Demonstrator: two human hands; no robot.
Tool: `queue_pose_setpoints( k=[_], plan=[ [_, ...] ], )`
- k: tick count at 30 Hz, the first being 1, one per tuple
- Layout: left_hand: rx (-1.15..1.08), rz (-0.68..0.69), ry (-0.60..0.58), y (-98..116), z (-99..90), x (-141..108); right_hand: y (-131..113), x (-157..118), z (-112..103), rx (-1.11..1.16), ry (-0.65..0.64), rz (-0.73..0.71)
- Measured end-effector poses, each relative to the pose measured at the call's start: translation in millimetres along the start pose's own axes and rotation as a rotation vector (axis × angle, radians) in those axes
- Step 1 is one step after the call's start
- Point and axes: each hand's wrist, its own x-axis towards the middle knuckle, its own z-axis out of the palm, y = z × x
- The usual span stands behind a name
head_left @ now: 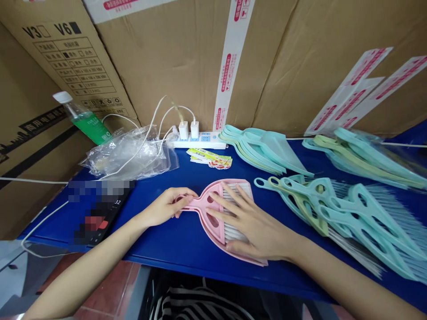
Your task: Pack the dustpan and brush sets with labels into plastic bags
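A pink dustpan (207,221) lies on the blue table, with a pink hand brush (215,211) nested in it, its pale bristles towards the right. My left hand (170,205) is closed around the two stacked handles at their left end. My right hand (253,224) rests flat across the brush head and bristles, fingers spread and pointing left and away from me. Part of the bristles and the dustpan's right edge are hidden under that hand.
Several turquoise dustpans (263,149) are stacked at the back; more lie at the right (363,158). Turquoise brushes (353,209) pile up nearer. A power strip (200,143), paper labels (210,158), plastic bags (133,153), a bottle (88,124) and a phone (110,222) are also there. Cardboard boxes (176,58) wall the back.
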Motion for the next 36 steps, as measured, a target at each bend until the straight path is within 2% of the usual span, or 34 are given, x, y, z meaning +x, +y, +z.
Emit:
queue_pose_setpoints(
  k=[7,14,36],
  plan=[
    [-0.115,-0.011,-0.012,2.9,-1.8,0.1,-2.8,2.5,-1.3,0.020,-0.043,0.025],
    [-0.207,-0.067,-0.001,4.0,-0.6,0.9,-2.3,1.6,0.0,0.011,-0.011,0.004],
    [-0.274,-0.084,-0.024,8.3,-0.4,1.5,-6.2,-0.6,-0.8,0.006,-0.002,0.024]
  ],
)
